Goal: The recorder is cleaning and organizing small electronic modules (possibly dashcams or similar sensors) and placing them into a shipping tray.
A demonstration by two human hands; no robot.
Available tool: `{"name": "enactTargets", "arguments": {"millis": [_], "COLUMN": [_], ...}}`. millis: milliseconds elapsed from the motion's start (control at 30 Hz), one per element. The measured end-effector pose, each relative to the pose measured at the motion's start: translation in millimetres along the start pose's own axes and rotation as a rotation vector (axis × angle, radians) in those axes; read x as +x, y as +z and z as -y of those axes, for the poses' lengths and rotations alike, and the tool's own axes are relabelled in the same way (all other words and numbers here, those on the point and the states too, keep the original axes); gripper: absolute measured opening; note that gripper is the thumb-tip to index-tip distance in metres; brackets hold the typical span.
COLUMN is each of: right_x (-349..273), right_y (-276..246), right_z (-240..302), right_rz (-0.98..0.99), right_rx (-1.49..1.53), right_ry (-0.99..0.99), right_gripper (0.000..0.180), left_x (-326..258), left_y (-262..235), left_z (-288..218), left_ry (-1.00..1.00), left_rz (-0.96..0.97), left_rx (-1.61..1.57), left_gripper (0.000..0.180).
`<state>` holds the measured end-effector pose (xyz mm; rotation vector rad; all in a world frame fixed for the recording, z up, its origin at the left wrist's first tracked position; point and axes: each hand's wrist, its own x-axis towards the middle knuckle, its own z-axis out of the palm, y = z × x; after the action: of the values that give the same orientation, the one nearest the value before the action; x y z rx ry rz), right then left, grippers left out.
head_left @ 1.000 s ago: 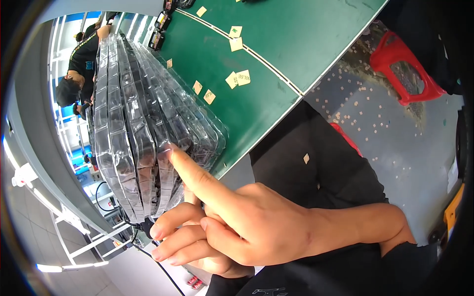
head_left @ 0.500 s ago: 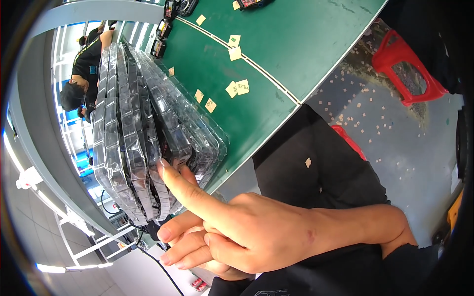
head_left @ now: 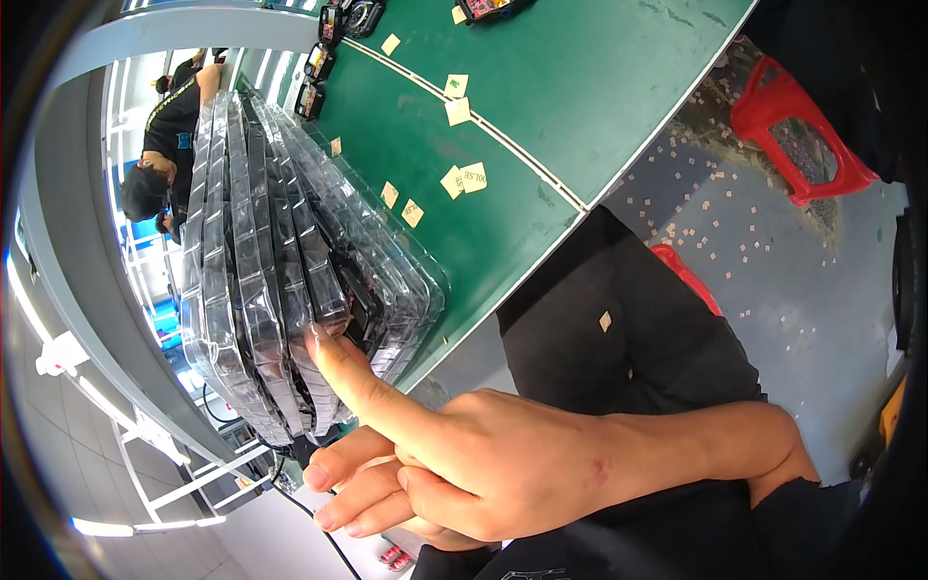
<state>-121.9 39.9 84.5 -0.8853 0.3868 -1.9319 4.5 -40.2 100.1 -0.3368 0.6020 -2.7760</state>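
Observation:
A tall stack of clear plastic trays [head_left: 256,261] stands on the green table at the left, its layers spread unevenly. Dark objects [head_left: 360,304] show inside, but their kind is hard to make out. My right hand [head_left: 483,459] reaches in from the lower right with its index finger stretched out. That fingertip touches the near edge of the stack. The thumb and the remaining fingers are half bent, and I see nothing held in them. My left hand is not in view.
Small cream paper squares [head_left: 473,177] lie about on the green table [head_left: 541,97]. Black cases [head_left: 317,63] line its far left side. A red stool [head_left: 802,135] stands on the littered floor at the right. Another person [head_left: 174,135] is beyond the stack.
The index finger has shifted slightly along the tray edges. Some trays have moved against one another, and more of the dark contents show beside the fingertip.

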Motion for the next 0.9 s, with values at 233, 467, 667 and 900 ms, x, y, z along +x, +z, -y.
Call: {"name": "enactTargets", "arguments": {"millis": [233, 467, 667, 900], "right_x": [-2.3, -1.9, -1.9, -6.1], "right_y": [-4.8, -4.2, -1.7, -4.5], "right_z": [6.6, 2.1, 5.4, 5.5], "right_rz": [0.067, 0.054, 0.001, -0.033], "right_rx": [0.045, 0.019, -0.045, -0.122], "right_ry": [0.083, 0.066, 0.053, 0.069], "right_gripper": [0.087, 0.083, 0.086, 0.09], "left_x": [-6.2, -8.2, -8.6, -10.8], "left_y": [1.4, 5.8, 10.1, 12.4], "left_z": [-3.9, -12.8, -17.4, -14.8], "left_ry": [0.03, -0.06, -0.141, -0.093], "left_rz": [0.03, 0.023, 0.018, -0.033], "left_rx": [0.056, 0.119, 0.172, 0.256], "left_gripper": [0.042, 0.034, 0.029, 0.028]}}
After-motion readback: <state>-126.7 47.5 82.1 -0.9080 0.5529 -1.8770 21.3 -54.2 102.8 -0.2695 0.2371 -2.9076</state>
